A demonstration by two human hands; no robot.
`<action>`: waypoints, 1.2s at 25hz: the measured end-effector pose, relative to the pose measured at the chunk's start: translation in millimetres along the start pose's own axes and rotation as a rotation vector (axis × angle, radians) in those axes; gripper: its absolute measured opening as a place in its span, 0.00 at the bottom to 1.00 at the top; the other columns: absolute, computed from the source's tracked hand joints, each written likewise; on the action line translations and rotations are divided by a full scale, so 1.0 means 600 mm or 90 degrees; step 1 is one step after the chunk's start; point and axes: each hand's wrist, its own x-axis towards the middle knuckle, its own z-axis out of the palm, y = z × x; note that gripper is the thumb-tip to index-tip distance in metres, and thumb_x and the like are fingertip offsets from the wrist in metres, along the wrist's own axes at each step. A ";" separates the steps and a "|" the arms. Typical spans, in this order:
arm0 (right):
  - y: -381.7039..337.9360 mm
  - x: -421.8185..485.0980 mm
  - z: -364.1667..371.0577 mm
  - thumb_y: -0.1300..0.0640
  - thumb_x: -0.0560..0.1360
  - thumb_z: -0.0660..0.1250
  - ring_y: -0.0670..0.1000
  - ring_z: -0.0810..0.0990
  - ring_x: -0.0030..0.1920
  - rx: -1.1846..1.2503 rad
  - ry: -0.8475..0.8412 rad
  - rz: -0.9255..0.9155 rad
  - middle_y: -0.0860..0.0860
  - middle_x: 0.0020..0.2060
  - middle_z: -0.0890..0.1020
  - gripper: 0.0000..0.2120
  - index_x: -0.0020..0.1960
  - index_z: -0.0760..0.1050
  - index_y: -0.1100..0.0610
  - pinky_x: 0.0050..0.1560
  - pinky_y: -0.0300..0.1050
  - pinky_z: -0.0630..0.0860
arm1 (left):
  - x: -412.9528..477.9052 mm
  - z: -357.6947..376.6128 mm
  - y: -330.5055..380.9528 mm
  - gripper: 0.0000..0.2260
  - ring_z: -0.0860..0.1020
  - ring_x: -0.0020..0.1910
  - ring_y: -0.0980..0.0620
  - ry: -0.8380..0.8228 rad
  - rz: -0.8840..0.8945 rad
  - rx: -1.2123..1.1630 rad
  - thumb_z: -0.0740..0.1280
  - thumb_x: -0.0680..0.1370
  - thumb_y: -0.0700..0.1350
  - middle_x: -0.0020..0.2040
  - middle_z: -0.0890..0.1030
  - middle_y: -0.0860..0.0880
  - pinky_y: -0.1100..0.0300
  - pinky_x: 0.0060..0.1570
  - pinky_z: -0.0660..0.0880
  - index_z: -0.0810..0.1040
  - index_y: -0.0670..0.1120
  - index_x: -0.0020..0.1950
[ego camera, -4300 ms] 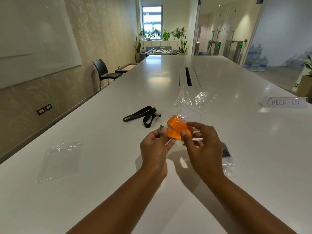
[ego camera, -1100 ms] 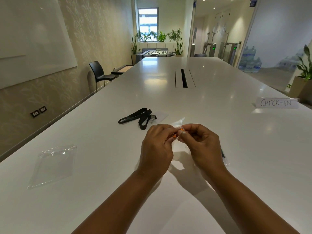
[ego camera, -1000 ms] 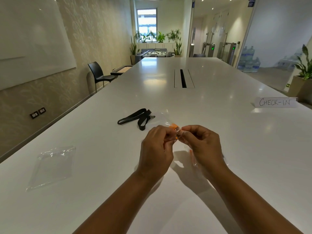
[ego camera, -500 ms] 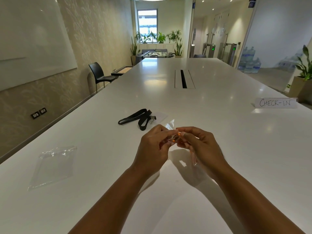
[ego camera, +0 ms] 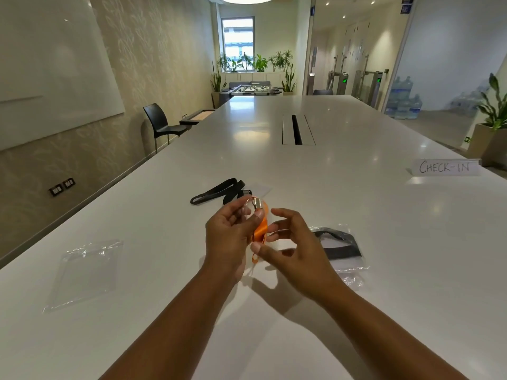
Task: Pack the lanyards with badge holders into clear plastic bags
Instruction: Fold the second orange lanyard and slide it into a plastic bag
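Note:
My left hand (ego camera: pixel 233 234) pinches an orange lanyard (ego camera: pixel 260 229) between thumb and fingers and holds it upright above the table, its metal clip (ego camera: pixel 256 201) at the top. It seems to sit in a clear bag, though the plastic is hard to make out. My right hand (ego camera: pixel 293 248) is beside it with fingers spread and relaxed, the fingertips just touching the orange strap. A loose black lanyard (ego camera: pixel 219 192) with a clear badge holder (ego camera: pixel 259 189) lies just beyond my hands. An empty clear bag (ego camera: pixel 85 272) lies at the left.
A clear bag holding a black lanyard (ego camera: pixel 340 242) lies to the right of my right hand. A CHECK-IN sign (ego camera: pixel 444 167) stands near the white table's (ego camera: pixel 301 165) right edge. A cable slot (ego camera: pixel 297 130) runs down the middle, far off. A black chair (ego camera: pixel 162 124) stands at the left.
Both hands were pinching the top of the bagged orange lanyard together. My right hand has since opened and eased off, and my left hand holds the lanyard alone. The bagged black lanyard is uncovered.

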 end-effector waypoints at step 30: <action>0.016 0.016 -0.032 0.60 0.71 0.74 0.58 0.82 0.53 -0.459 0.073 -0.158 0.58 0.59 0.80 0.09 0.52 0.84 0.54 0.51 0.45 0.80 | 0.005 -0.001 -0.017 0.12 0.83 0.47 0.49 -0.018 -0.058 0.268 0.71 0.72 0.34 0.43 0.85 0.51 0.55 0.52 0.80 0.84 0.53 0.42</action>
